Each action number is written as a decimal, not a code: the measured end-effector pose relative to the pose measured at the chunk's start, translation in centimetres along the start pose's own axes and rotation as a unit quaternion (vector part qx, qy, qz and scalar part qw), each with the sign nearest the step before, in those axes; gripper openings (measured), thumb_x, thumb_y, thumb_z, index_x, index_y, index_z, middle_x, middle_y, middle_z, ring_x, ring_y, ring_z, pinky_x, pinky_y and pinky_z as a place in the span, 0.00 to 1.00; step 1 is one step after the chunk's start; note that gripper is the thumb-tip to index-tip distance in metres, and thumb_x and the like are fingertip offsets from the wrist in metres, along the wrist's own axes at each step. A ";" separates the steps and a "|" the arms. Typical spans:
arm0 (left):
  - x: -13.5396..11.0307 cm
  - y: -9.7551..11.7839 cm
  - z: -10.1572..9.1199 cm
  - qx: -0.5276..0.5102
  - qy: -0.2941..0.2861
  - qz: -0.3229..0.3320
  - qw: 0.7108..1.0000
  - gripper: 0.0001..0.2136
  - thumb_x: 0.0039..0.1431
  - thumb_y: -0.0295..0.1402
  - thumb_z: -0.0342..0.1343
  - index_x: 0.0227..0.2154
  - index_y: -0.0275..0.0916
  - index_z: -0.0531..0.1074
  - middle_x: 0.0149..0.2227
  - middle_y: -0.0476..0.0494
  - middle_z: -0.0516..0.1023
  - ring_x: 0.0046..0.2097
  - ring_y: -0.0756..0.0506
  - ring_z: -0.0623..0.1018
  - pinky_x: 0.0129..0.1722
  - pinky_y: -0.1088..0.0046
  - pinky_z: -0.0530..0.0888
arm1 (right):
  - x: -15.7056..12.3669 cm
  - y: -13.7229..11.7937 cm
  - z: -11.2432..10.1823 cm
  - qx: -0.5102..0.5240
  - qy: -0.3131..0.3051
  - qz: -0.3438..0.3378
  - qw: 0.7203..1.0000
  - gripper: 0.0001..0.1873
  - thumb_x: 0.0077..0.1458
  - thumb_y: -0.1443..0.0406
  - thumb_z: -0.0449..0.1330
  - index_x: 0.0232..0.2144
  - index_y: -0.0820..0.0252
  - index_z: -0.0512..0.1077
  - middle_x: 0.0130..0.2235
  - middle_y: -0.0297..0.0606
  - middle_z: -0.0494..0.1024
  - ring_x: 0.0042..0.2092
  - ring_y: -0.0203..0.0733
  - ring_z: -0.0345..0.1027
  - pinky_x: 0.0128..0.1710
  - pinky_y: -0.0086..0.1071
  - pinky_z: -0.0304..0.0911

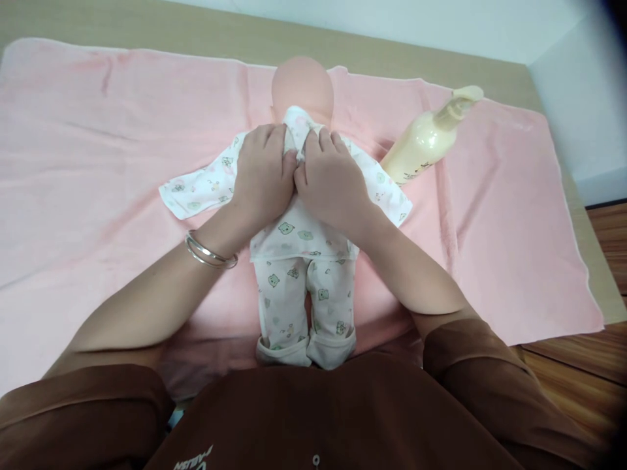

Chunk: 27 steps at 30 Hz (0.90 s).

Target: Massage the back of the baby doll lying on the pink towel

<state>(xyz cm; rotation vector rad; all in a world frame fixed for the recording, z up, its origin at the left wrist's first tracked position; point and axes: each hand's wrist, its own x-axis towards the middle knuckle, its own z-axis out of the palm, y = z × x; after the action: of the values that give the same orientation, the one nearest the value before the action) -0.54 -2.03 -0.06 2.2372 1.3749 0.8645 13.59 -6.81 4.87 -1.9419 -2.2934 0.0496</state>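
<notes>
A baby doll [302, 88] is stretched out with its smooth, round head at the far end; no face shows from here. It wears a white long-sleeved top [304, 238] and matching trousers [330, 294], both printed with small green animals. My left hand [264, 170] lies on the upper part of the top, fingers pointing toward the head. Beside it, my right hand [333, 179] rests in the same way, and the thumbs nearly meet at the middle. Both hands look laid flat on the cloth, which bunches up at the neck between them; their palms are hidden.
Beneath the doll spreads a pink towel [98, 130] on a light wooden table [196, 29]. A cream-coloured pump bottle [421, 143] lies tilted on the towel at the right, near the doll's sleeve. A white wall [441, 26] stands behind the table.
</notes>
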 end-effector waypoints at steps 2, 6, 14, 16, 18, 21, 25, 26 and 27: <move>-0.6 0.6 0.1 -0.006 -0.001 -0.014 1.000 0.24 0.72 0.52 0.39 0.59 0.51 0.71 0.66 0.44 0.71 0.72 0.31 0.62 0.76 0.41 0.57 | 1.0 0.8 0.3 0.005 0.010 0.006 1.000 0.31 0.74 0.63 0.40 0.70 0.74 0.63 0.72 0.53 0.68 0.74 0.54 0.61 0.79 0.44 0.54; -1.0 1.6 -0.2 -0.002 0.006 0.002 1.000 0.21 0.72 0.50 0.44 0.60 0.51 0.71 0.66 0.43 0.72 0.73 0.32 0.64 0.77 0.44 0.59 | 2.1 1.9 0.6 0.017 0.007 0.049 0.999 0.29 0.74 0.62 0.40 0.69 0.66 0.66 0.70 0.50 0.71 0.72 0.55 0.63 0.77 0.49 0.58; 0.1 1.1 -1.1 0.002 0.008 -0.049 0.999 0.14 0.73 0.44 0.44 0.43 0.50 0.74 0.51 0.42 0.80 0.59 0.33 0.76 0.64 0.43 0.73 | -1.0 -1.1 0.5 -0.009 0.010 0.023 1.000 0.34 0.76 0.63 0.41 0.76 0.82 0.51 0.77 0.65 0.55 0.79 0.68 0.49 0.80 0.54 0.49; 0.5 0.4 -1.0 0.002 0.002 -0.057 0.998 0.16 0.75 0.47 0.42 0.48 0.50 0.74 0.53 0.44 0.80 0.61 0.33 0.75 0.65 0.43 0.71 | -1.1 -1.2 0.4 -0.006 0.010 0.020 1.000 0.34 0.76 0.63 0.42 0.75 0.82 0.52 0.77 0.65 0.55 0.79 0.68 0.49 0.80 0.54 0.50; 0.7 -0.1 -0.7 0.022 -0.009 -0.053 0.998 0.19 0.76 0.46 0.39 0.55 0.50 0.73 0.57 0.43 0.79 0.64 0.35 0.73 0.68 0.46 0.70 | -0.6 -0.4 0.3 0.020 0.009 0.007 1.000 0.32 0.76 0.61 0.42 0.73 0.76 0.59 0.74 0.60 0.62 0.78 0.64 0.54 0.78 0.53 0.54; 0.1 0.6 -0.6 0.093 -0.026 -0.044 0.994 0.23 0.78 0.41 0.38 0.66 0.39 0.67 0.66 0.35 0.73 0.71 0.36 0.68 0.74 0.53 0.64 | 0.8 1.6 0.2 0.061 0.000 0.004 0.998 0.27 0.75 0.61 0.38 0.60 0.64 0.72 0.63 0.54 0.76 0.68 0.61 0.68 0.70 0.55 0.65; -1.4 3.1 -1.3 0.169 -0.073 -0.048 0.982 0.29 0.75 0.34 0.42 0.73 0.26 0.59 0.75 0.28 0.60 0.78 0.30 0.56 0.79 0.48 0.54 | 2.5 3.6 0.2 0.073 -0.014 0.060 0.995 0.31 0.77 0.57 0.35 0.52 0.66 0.75 0.50 0.54 0.82 0.54 0.59 0.76 0.58 0.52 0.70; -1.6 3.7 -1.6 0.173 -0.077 -0.046 0.981 0.29 0.74 0.33 0.42 0.73 0.28 0.61 0.75 0.29 0.60 0.77 0.28 0.56 0.79 0.44 0.54 | 2.8 3.8 0.3 0.077 -0.016 0.065 0.995 0.32 0.77 0.56 0.35 0.53 0.68 0.74 0.51 0.54 0.82 0.55 0.59 0.76 0.58 0.51 0.70; -1.8 4.0 -1.8 0.167 -0.077 -0.043 0.982 0.27 0.73 0.33 0.43 0.72 0.33 0.64 0.73 0.32 0.64 0.77 0.27 0.58 0.78 0.42 0.53 | 2.8 3.8 0.3 0.081 -0.021 0.059 0.995 0.32 0.78 0.57 0.35 0.54 0.69 0.73 0.54 0.55 0.81 0.58 0.58 0.74 0.61 0.50 0.68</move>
<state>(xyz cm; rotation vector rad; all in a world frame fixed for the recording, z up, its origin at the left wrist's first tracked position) 0.30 -5.41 3.14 2.4054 1.6265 0.4455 16.86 -3.35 4.37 -2.0070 -2.1232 0.2810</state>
